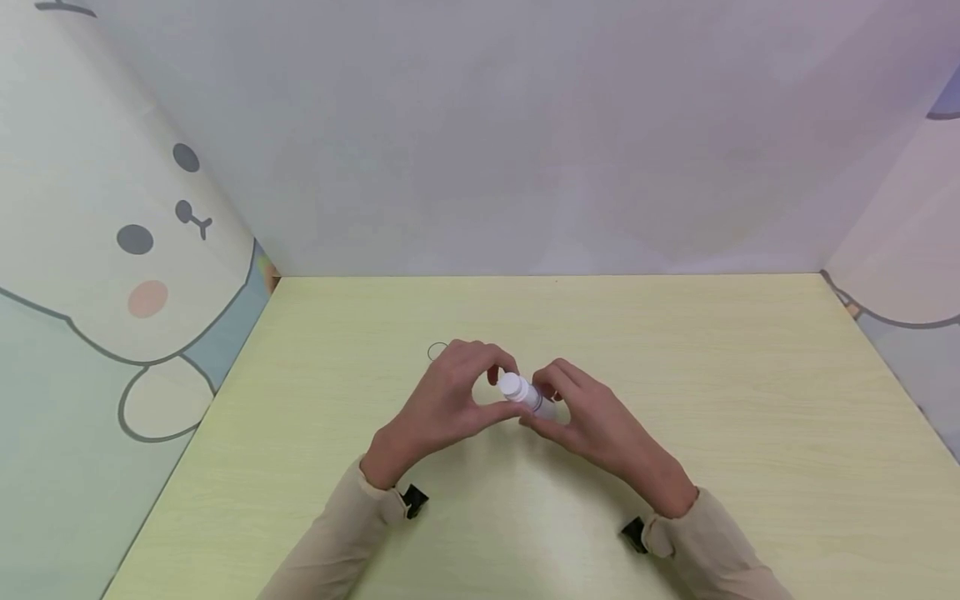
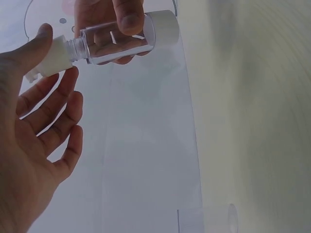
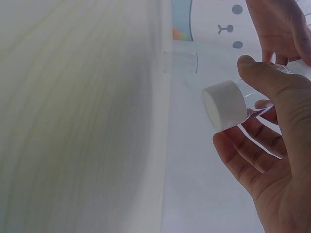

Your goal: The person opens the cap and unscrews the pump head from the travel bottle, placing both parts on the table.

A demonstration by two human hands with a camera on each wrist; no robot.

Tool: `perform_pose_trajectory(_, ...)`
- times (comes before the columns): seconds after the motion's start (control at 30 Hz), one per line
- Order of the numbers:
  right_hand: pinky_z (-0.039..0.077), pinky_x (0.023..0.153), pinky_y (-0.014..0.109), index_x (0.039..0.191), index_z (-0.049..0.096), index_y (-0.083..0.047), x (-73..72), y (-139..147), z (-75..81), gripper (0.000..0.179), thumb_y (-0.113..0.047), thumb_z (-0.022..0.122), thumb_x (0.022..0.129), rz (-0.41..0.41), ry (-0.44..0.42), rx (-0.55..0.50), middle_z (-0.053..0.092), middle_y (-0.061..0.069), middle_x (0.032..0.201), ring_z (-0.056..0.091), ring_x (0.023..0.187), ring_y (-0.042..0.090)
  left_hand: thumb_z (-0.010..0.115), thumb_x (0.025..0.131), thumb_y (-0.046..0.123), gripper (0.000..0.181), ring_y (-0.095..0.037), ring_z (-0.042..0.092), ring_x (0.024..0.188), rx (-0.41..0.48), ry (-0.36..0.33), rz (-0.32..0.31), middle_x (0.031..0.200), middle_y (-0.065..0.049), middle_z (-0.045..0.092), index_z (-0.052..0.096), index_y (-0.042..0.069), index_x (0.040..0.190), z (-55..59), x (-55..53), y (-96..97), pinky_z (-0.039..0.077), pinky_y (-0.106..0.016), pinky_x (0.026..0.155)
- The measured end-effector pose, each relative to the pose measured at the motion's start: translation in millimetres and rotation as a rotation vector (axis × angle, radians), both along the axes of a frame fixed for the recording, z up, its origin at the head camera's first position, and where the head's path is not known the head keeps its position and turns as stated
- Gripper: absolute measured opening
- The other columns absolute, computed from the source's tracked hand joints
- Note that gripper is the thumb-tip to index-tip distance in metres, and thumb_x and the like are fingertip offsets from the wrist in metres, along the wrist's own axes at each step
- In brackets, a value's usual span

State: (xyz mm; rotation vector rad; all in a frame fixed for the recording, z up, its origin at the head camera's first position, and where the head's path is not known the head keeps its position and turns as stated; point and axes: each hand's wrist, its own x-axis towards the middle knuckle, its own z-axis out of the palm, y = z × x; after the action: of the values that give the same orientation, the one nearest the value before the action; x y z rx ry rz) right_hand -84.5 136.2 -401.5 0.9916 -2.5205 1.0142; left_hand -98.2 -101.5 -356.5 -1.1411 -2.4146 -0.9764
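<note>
A small clear bottle (image 2: 103,48) with a white base (image 3: 227,106) is held tilted above the table between both hands. My right hand (image 1: 596,421) grips its clear body, thumb on one side and fingers on the other. My left hand (image 1: 446,396) pinches the white top (image 2: 56,57) between thumb and fingers, its other fingers loosely bent. Part of the threaded neck (image 2: 77,49) shows between the white top and the body. To the left hand's far side, a clear cylindrical cap (image 3: 181,63) stands on the table; in the head view only its rim shows.
The pale wood-grain table (image 1: 750,400) reaches back to a plain light wall (image 1: 525,150). Side panels (image 1: 67,400) with cartoon animal prints rise at left and right. Black devices (image 1: 413,500) are worn at both wrists, by the beige sleeves (image 1: 337,533).
</note>
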Motion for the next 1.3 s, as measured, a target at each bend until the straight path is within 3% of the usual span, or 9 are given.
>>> perform_pose_trajectory(0.2,0.056,0.074,0.027,0.107,0.061,-0.017,0.6,0.4,0.8,0.038,-0.022,0.09,0.083,-0.002,-0.005,0.002,0.057,-0.01,0.1,0.058,0.088,0.006,0.09,0.083,0.031,0.036,-0.006,0.052,0.083,0.016,-0.003,-0.013,0.095,0.012,0.067,0.066,0.018,0.106,1.2,-0.5,-0.3,0.043,-0.03,0.084)
perform_pose_trajectory(0.43,0.057,0.075,0.029,0.109,0.061,-0.016,0.0,2.0,1.4,0.04,-0.021,0.091,0.082,-0.003,-0.003,-0.001,0.057,-0.01,0.1,0.059,0.089,0.008,0.085,0.089,0.025,0.03,-0.016,0.058,0.091,0.061,-0.033,-0.045,0.102,0.013,0.066,0.066,0.019,0.111,1.5,-0.5,-0.1,0.044,-0.026,0.085)
perform_pose_trajectory(0.6,0.056,0.076,0.026,0.108,0.061,-0.016,-0.6,3.4,0.9,0.041,-0.022,0.091,0.082,-0.006,0.003,0.0,0.057,-0.01,0.1,0.058,0.089,0.006,0.082,0.092,0.022,0.027,-0.01,0.057,0.097,0.086,-0.052,-0.077,0.105,0.01,0.065,0.066,0.017,0.112,3.6,-0.7,0.1,0.05,-0.022,0.089)
perform_pose_trajectory(0.9,0.057,0.076,0.026,0.109,0.061,-0.016,-2.3,3.7,0.2,0.042,-0.022,0.092,0.081,-0.007,0.019,0.014,0.058,-0.009,0.1,0.059,0.089,0.006,0.081,0.092,0.016,0.025,-0.009,0.063,0.107,0.099,-0.044,-0.076,0.113,0.004,0.064,0.067,0.013,0.112,10.1,0.9,-2.6,0.056,-0.03,0.097)
perform_pose_trajectory(1.13,0.055,0.075,0.024,0.109,0.061,-0.016,-1.2,3.2,-0.4,0.042,-0.022,0.091,0.081,-0.001,0.017,0.001,0.058,-0.01,0.099,0.059,0.089,0.007,0.079,0.093,0.011,0.026,-0.011,0.066,0.109,0.084,-0.08,-0.099,0.115,0.002,0.067,0.066,0.011,0.116,10.8,0.7,-1.5,0.056,-0.028,0.101)
perform_pose_trajectory(1.3,0.054,0.075,0.022,0.109,0.061,-0.016,1.1,2.7,-3.1,0.041,-0.023,0.091,0.082,-0.002,0.003,0.011,0.057,-0.011,0.099,0.057,0.089,0.004,0.079,0.092,0.008,0.026,-0.012,0.066,0.108,0.058,-0.063,-0.091,0.114,0.0,0.066,0.066,0.01,0.115,10.5,0.3,-2.2,0.057,-0.028,0.099)
